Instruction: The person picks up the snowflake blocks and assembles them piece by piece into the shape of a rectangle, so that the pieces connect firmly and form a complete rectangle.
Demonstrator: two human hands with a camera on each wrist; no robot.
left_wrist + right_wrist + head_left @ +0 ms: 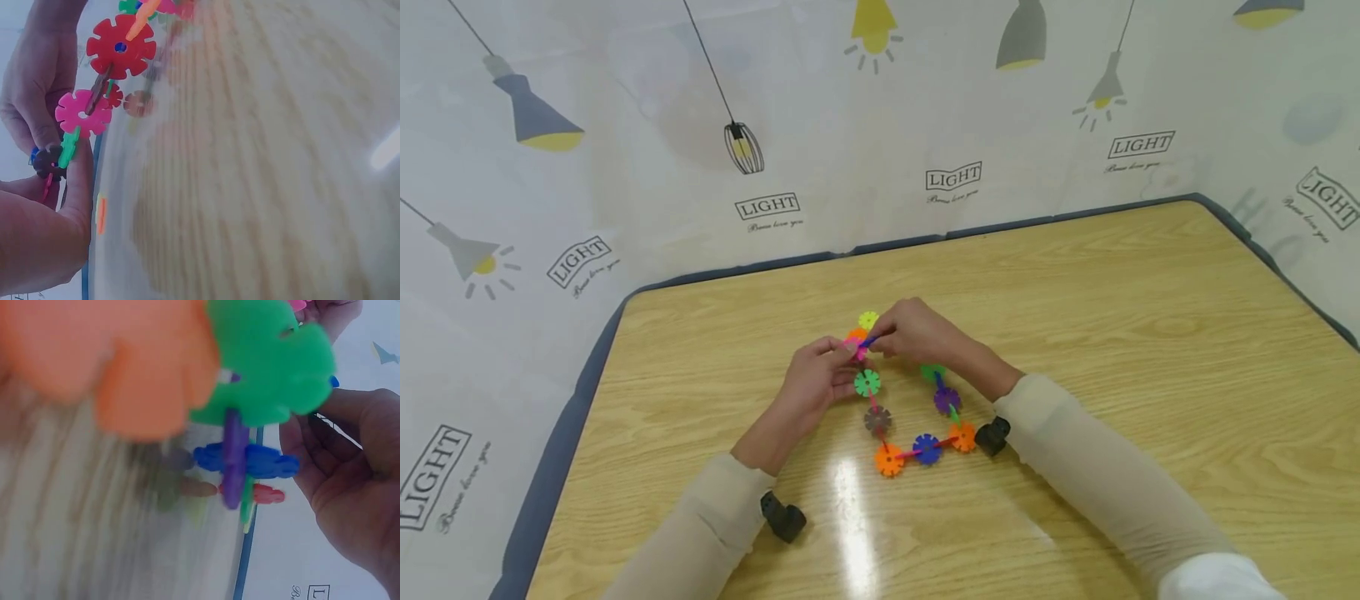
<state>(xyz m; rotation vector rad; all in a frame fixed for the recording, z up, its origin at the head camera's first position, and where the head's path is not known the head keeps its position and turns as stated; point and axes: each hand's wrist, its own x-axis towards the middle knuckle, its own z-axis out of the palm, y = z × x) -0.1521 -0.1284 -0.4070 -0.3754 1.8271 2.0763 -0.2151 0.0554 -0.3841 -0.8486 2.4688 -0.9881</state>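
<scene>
Slotted plastic flower discs are linked edge to edge in a bent chain on the table. Above the chain's far left end, my left hand (812, 383) pinches a pink disc (856, 345). Close against it, a blue disc (867, 342) is pinched by my right hand (917, 331). From the left hand the chain runs down through a green disc (867, 383) and a grey disc (877, 419) to an orange disc (890, 459). It turns right past another blue disc (927, 448), then climbs to a purple disc (947, 400). Fingers partly hide the pinched discs.
A yellow disc (868, 320) shows just beyond the hands. The wooden table (1112, 308) has a dark edge, with a lamp-printed white sheet (865, 125) behind it. Small black cameras (784, 518) are worn on both wrists.
</scene>
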